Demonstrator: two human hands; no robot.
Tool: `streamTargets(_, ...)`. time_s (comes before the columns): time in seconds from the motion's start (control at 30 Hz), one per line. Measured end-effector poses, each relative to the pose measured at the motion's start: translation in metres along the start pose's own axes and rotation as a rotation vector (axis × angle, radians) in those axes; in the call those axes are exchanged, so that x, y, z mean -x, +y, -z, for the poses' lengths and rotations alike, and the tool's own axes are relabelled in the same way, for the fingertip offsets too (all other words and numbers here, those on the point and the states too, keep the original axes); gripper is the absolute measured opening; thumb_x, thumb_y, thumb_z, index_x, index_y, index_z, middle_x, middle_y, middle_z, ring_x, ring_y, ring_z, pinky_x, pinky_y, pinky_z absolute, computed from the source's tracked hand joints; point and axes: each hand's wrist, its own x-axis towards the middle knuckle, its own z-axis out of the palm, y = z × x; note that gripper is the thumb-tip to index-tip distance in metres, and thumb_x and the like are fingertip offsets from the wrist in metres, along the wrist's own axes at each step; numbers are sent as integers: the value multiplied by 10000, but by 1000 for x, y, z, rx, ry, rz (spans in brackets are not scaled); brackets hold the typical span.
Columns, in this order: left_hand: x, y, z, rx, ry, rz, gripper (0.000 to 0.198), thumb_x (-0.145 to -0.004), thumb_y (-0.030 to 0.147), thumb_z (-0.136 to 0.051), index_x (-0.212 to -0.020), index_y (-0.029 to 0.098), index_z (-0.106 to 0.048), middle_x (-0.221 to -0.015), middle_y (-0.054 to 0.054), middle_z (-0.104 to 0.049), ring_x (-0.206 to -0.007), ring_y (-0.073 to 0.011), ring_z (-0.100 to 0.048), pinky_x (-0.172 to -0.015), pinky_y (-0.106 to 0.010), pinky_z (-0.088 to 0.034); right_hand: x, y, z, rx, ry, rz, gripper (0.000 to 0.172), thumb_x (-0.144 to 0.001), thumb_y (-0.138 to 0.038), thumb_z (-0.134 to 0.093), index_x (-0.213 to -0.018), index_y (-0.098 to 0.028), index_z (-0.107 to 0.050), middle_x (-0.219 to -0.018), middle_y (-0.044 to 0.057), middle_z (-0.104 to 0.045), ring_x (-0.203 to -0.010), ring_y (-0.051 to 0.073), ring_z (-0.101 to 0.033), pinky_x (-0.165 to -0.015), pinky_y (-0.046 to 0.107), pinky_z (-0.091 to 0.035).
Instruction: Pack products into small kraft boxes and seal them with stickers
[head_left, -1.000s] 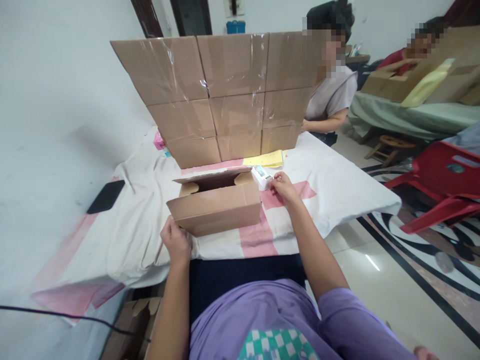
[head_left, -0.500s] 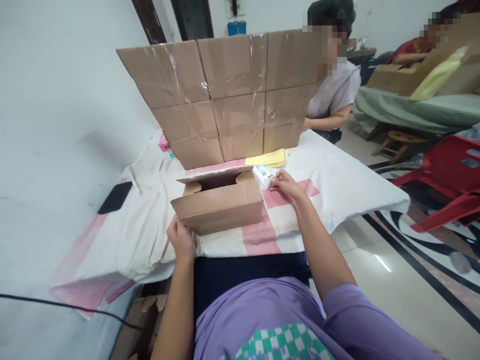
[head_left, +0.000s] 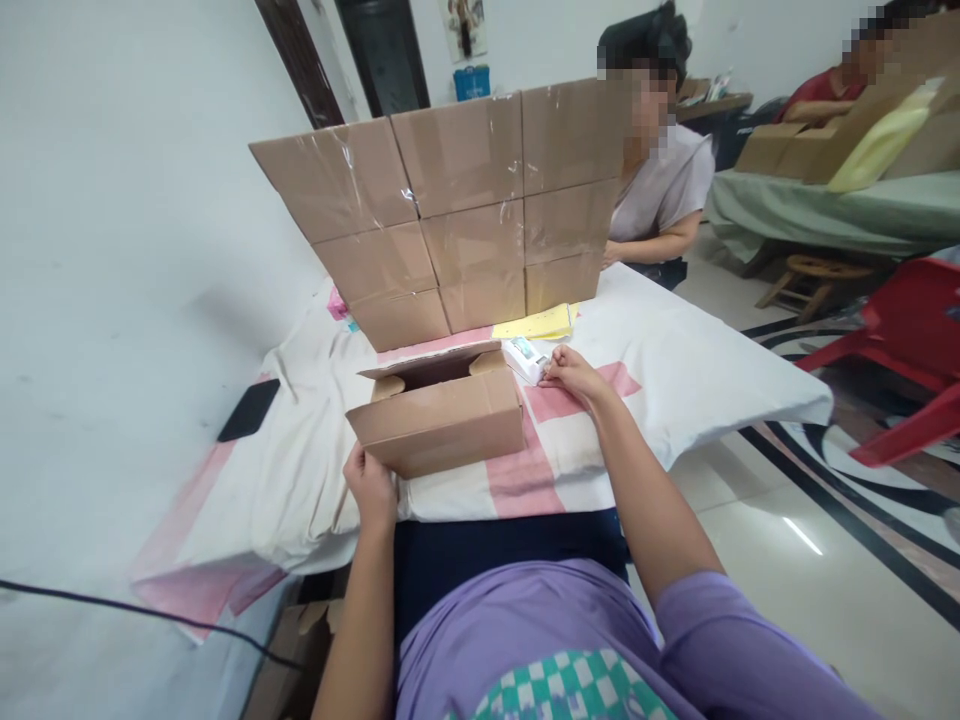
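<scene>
An open cardboard box [head_left: 450,432] lies lengthwise on the cloth-covered table, with its long top flaps raised. My left hand [head_left: 373,490] is at its near left corner, thumb up against the cardboard and the other fingers partly hidden. Just beyond the box's right end is a small white box-shaped item [head_left: 527,360] with a teal patch on top. My right hand [head_left: 574,376] has its fingers pinched together at the right end of that white item. What exactly it is cannot be made out.
A tall cardboard partition [head_left: 472,220] covered with clear tape stands across the table, with a yellow paper [head_left: 536,322] at its foot. A dark flat object [head_left: 249,410] lies left. Behind sits a person [head_left: 664,205]. A red chair [head_left: 911,345] stands right.
The view has shifted slightly, so the scene sits a little lower. Both hands keep their places at the cardboard box and the white item.
</scene>
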Motion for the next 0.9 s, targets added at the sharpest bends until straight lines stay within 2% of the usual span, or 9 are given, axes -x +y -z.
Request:
streamTargets(0.13, -1, 1, -1, 0, 4, -3, 249, -817, 392, -560, -690, 178, -562, -661, 35, -526, -685, -129, -443, -648, -245, -394, 0, 3, -1, -3, 29, 17, 462, -526, -90, -689, -791, -258, -350, -643, -114, -516, -611, 109, -587, -666, 271, -594)
streamTargets(0.33, 1, -1, 0, -12, 14, -26, 285, -851, 375, -565, -644, 187, -510, -614, 47, -467, -638, -119, -411, -600, -243, -352, 13, -6, -4, -6, -31, 44, 479, -548, -152, -751, -809, -259, -363, -665, -82, -566, -630, 134, -594, -620, 256, -517)
streamTargets(0.43, 1, 1, 1, -6, 72, -82, 289, -908, 361, -523, -676, 190, -521, -616, 49, -446, -618, -119, -409, -590, -246, -349, 21, -12, -7, 3, -31, 85, 487, -578, -217, -791, -817, -259, -369, -663, -81, -568, -607, 130, -567, -583, 243, -470)
streamTargets(0.5, 0, 6, 4, -10, 134, -139, 275, -948, 346, -476, -753, 183, -580, -661, 35, -494, -641, -129, -450, -608, -254, -373, 24, -17, -10, 15, -18, 131, 491, -597, -273, -817, -814, -258, -376, -663, -83, -567, -585, 118, -531, -551, 229, -424)
streamTargets(0.6, -5, 21, 12, -27, 211, -258, 268, -986, 334, -449, -877, 173, -633, -762, 1, -567, -708, -146, -516, -653, -272, -414, 30, -25, -18, 32, -7, 199, 518, -612, -358, -851, -803, -256, -380, -691, -68, -602, -614, 127, -542, -559, 237, -414)
streamTargets(0.7, -14, 43, 20, -70, 221, -414, 217, -979, 343, -514, -921, 177, -641, -847, -23, -601, -800, -170, -570, -747, -312, -462, 41, -33, -31, 39, -10, 254, 531, -653, -423, -858, -803, -257, -377, -728, -47, -638, -697, 154, -594, -623, 268, -455)
streamTargets(0.8, -25, 71, 21, -161, 142, -582, 155, -872, 327, -702, -938, 190, -670, -909, -42, -641, -881, -200, -602, -841, -354, -486, 60, -40, -47, 23, 3, 320, 487, -747, -443, -820, -808, -256, -375, -756, -39, -638, -754, 160, -612, -670, 282, -464)
streamTargets(0.9, -34, 96, 11, -413, 23, -878, 290, -813, 290, -779, -1077, 195, -705, -1071, -111, -682, -1036, -268, -619, -957, -423, -484, 83, -50, -63, 20, 26, 414, 430, -827, -417, -783, -816, -259, -383, -772, -34, -627, -764, 163, -609, -692, 300, -469)
